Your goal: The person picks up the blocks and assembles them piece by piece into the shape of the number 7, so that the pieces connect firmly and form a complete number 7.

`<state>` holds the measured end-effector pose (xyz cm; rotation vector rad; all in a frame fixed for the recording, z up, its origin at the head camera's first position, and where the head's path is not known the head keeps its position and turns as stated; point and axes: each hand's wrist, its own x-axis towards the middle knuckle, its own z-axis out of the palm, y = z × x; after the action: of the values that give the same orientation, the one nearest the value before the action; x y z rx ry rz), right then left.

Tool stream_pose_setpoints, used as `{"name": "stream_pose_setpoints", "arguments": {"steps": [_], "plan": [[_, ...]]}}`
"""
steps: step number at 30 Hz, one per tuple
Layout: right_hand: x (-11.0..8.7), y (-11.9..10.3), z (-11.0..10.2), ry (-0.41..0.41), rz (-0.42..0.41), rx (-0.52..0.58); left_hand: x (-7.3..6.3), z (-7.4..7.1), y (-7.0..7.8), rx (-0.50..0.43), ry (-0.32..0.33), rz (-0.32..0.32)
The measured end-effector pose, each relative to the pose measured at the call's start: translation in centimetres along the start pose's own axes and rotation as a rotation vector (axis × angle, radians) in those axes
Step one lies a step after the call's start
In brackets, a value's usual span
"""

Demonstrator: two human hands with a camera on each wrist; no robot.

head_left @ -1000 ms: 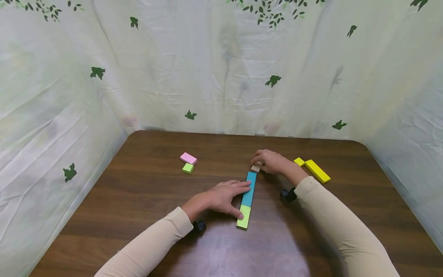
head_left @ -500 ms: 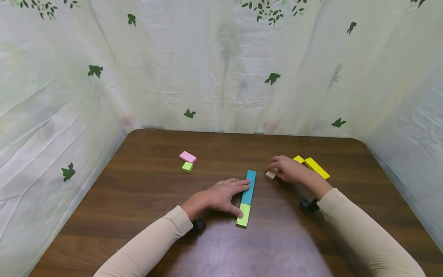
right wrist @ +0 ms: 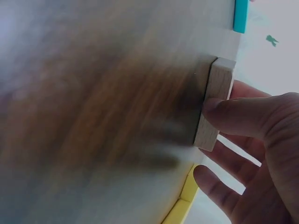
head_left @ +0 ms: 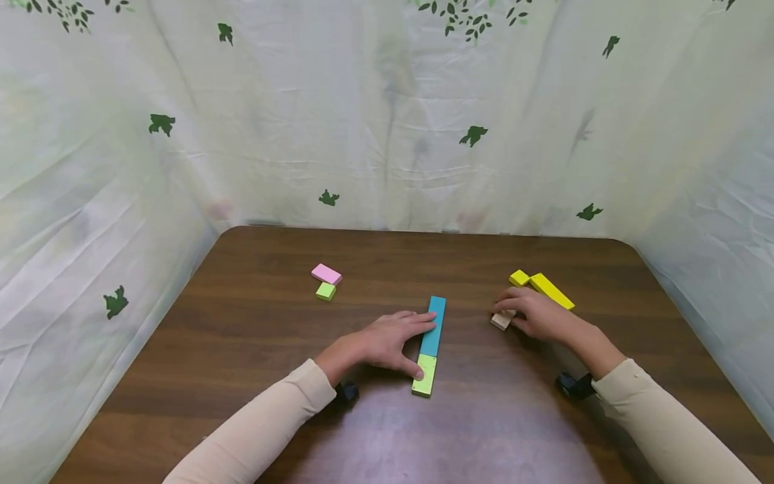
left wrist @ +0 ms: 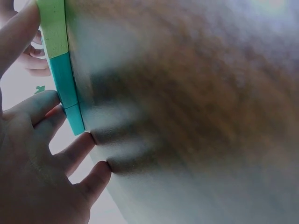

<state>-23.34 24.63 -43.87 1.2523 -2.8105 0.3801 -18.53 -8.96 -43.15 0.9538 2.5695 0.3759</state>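
Right fingers (right wrist: 238, 114) are pinching the wooden block (right wrist: 218, 85), left fingers (left wrist: 37, 104) resting wide on the blue block (head_left: 432, 341); I'm judging this positioning (probably), calling for gentle release.

i count two hands, my left hand (head_left: 383, 341) and my right hand (head_left: 538, 314), in two pale sleeves (head_left: 260, 423), over one table (head_left: 242, 349). one wooden block (head_left: 502, 321) is in my right hand's fingers, and two yellow blocks (head_left: 552, 291) lie just beyond that hand. at my left hand's fingers there is one long green block (head_left: 426, 378) and a blue strip (head_left: 432, 344); a line crosses it, so i cannot tell whether it counts as one or two. beyond my left hand are one pink block (head_left: 326, 273) and one small green block (head_left: 325, 291). past both hands i count seven whole dark green birds (head_left: 474, 136) on the cloth (head_left: 338, 101).
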Motion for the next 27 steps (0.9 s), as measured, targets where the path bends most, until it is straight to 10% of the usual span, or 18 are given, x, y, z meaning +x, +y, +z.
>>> {"name": "stream_pose_setpoints", "arguments": {"steps": [19, 27], "plan": [[-1.0, 0.8, -1.8, 0.062, 0.087, -0.029, 0.2, 0.0, 0.0, 0.000, 0.001, 0.020], [-2.7, 2.6, -3.5, 0.010, 0.312, 0.019, 0.1, 0.1, -0.1, 0.014, 0.009, 0.016]]}}
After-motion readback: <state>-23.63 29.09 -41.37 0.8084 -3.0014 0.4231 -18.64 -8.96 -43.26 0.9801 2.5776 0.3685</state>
